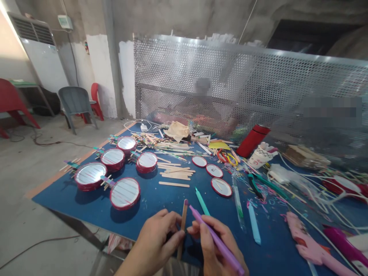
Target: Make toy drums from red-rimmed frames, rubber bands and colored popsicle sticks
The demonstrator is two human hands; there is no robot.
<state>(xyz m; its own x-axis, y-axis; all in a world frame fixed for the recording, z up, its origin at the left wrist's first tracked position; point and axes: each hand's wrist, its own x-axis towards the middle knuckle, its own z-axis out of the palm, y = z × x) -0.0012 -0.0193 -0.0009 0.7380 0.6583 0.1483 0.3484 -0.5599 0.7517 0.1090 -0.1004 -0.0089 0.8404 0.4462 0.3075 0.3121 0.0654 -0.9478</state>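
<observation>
1. The left hand (162,239) pinches a flat, round-ended wooden stick (183,220) between thumb and fingers, upright above the blue tabletop (161,199); its tip is purple.
2. The right hand (220,245) grips a smooth purple marker (220,243), nib just beside that tip; whether they touch, I cannot tell. The hands are close but apart.
3. A mint-green marker (202,201) lies beyond them.
4. Five round, banjo-like pieces (125,193) stand at left, pale striped faces rimmed in red; pale loose sticks (174,184) lie beside them.
5. A tilted patterned paper cup (257,158) holds slender pieces, too small to identify.
6. The red cylindrical bottle (252,142) hides its contents.
</observation>
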